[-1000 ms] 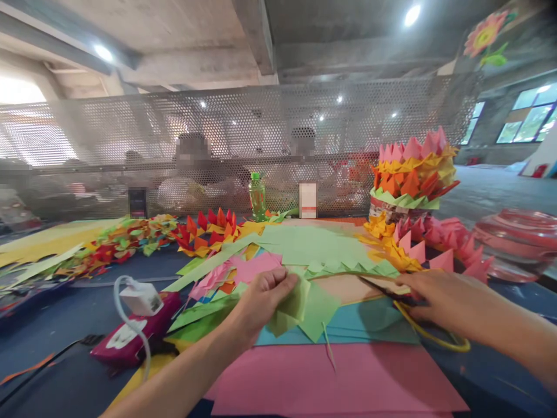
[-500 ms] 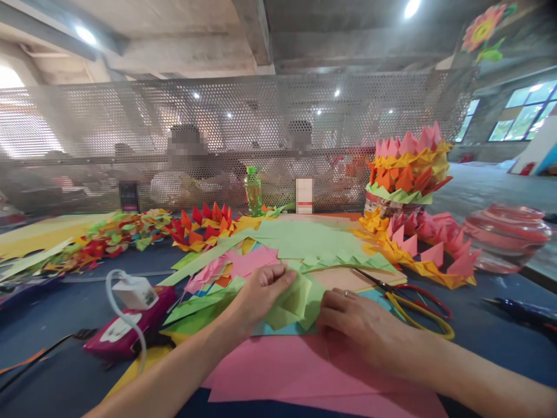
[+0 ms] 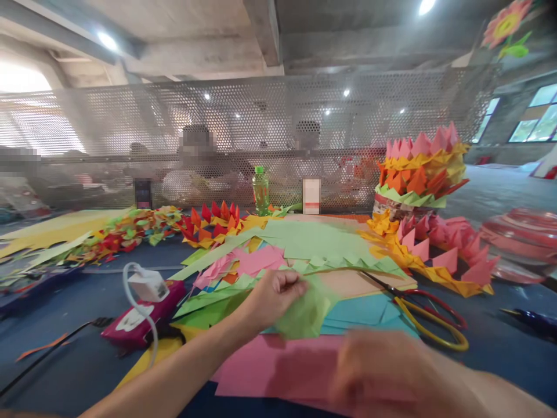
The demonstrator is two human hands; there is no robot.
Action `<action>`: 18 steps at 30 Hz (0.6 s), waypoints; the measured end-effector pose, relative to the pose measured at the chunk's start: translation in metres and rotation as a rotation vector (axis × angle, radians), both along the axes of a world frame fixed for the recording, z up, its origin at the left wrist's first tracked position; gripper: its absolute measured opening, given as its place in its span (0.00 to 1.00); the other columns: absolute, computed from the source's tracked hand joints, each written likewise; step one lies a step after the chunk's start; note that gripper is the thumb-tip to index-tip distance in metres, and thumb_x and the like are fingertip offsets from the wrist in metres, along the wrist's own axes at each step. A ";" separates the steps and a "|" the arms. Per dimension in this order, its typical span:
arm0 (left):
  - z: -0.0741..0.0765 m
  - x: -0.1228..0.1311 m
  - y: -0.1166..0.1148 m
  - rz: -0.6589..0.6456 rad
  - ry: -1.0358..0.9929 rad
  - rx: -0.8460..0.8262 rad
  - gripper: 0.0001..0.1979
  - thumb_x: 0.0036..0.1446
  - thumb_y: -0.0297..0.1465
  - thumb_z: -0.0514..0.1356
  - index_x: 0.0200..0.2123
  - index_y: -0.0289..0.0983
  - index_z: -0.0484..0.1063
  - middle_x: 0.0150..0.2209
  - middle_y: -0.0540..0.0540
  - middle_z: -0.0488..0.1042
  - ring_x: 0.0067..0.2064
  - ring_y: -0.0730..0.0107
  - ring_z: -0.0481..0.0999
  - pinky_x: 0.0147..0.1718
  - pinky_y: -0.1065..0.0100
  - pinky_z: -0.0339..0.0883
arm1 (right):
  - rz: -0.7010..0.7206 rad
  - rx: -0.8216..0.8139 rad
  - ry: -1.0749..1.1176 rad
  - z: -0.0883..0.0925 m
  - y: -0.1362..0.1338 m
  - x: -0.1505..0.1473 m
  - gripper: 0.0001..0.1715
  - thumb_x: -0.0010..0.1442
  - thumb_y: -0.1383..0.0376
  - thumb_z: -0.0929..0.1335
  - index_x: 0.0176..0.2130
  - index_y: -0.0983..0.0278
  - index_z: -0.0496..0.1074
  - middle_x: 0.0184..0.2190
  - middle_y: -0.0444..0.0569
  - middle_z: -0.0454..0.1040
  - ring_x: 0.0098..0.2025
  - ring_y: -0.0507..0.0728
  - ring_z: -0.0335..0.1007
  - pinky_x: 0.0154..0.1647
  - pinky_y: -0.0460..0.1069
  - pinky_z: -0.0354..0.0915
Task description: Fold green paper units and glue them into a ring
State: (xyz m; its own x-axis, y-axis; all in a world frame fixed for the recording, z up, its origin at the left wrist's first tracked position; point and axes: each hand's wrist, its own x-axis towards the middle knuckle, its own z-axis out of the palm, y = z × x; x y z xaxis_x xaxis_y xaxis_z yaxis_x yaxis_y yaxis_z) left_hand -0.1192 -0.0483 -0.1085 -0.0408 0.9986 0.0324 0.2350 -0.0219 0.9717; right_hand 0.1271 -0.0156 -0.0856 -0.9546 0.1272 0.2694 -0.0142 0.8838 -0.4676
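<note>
A light green piece of paper [image 3: 307,307] is pinched between the thumb and fingers of my left hand [image 3: 278,293]; it looks blurred, and its folds are hard to make out. Over the pink paper sheets [image 3: 248,366], nearer to me, my right hand [image 3: 383,366] is smeared by motion and apart from the green piece. Its fingers do not show clearly. Blue paper [image 3: 365,313] lies beyond that hand. A strip of pointed green folds [image 3: 348,264] rests behind my left hand, next to a large pale green sheet [image 3: 313,238].
Scissors [image 3: 430,316] with red and yellow handles lie on the right, near stacked folded-paper rings [image 3: 422,168] and a clear jar [image 3: 522,244]. A magenta power strip [image 3: 143,325] with a white charger is on the left. A green bottle [image 3: 260,194] stands before the perforated screen [image 3: 278,128].
My right hand has left the green paper and moved down toward me. My left hand still pinches the paper. The whole view has shifted slightly.
</note>
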 end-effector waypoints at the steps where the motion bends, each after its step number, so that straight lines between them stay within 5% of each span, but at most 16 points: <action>1: 0.000 0.002 -0.001 -0.028 0.012 -0.009 0.20 0.54 0.45 0.63 0.29 0.31 0.73 0.23 0.51 0.66 0.25 0.75 0.62 0.25 0.73 0.55 | -0.070 0.034 0.052 -0.001 0.006 -0.002 0.12 0.68 0.68 0.64 0.50 0.57 0.70 0.42 0.49 0.74 0.44 0.54 0.73 0.45 0.47 0.69; 5: 0.000 0.009 -0.007 -0.120 0.078 -0.027 0.13 0.56 0.36 0.62 0.31 0.30 0.78 0.26 0.49 0.71 0.28 0.73 0.66 0.27 0.73 0.58 | -0.114 0.348 0.203 -0.007 0.027 -0.012 0.24 0.63 0.77 0.62 0.54 0.58 0.69 0.50 0.53 0.70 0.51 0.59 0.67 0.50 0.54 0.66; 8: 0.003 0.012 -0.009 -0.167 0.140 -0.001 0.11 0.57 0.33 0.60 0.35 0.31 0.80 0.30 0.48 0.75 0.31 0.72 0.69 0.30 0.74 0.61 | -0.006 0.448 0.253 -0.011 0.031 -0.018 0.18 0.62 0.78 0.60 0.42 0.62 0.72 0.47 0.51 0.72 0.49 0.57 0.67 0.49 0.52 0.65; 11: 0.006 0.011 -0.010 -0.053 0.155 0.083 0.19 0.58 0.38 0.61 0.48 0.32 0.77 0.40 0.43 0.77 0.37 0.65 0.73 0.35 0.70 0.66 | 0.008 0.633 0.329 -0.012 0.032 -0.019 0.15 0.68 0.75 0.60 0.37 0.64 0.73 0.42 0.49 0.76 0.46 0.55 0.68 0.53 0.52 0.61; 15: 0.011 0.011 -0.015 0.170 0.379 0.365 0.15 0.62 0.35 0.59 0.49 0.35 0.74 0.45 0.40 0.74 0.45 0.60 0.73 0.45 0.63 0.67 | -0.135 0.849 0.286 -0.016 0.039 -0.012 0.17 0.69 0.75 0.58 0.39 0.66 0.75 0.42 0.50 0.78 0.47 0.58 0.68 0.57 0.56 0.58; 18: 0.012 0.015 -0.024 0.097 0.555 0.638 0.10 0.62 0.27 0.57 0.47 0.37 0.72 0.48 0.41 0.72 0.52 0.60 0.69 0.54 0.59 0.61 | -0.189 0.795 0.226 -0.024 0.043 -0.008 0.18 0.69 0.74 0.58 0.36 0.67 0.74 0.38 0.51 0.77 0.44 0.59 0.69 0.52 0.56 0.62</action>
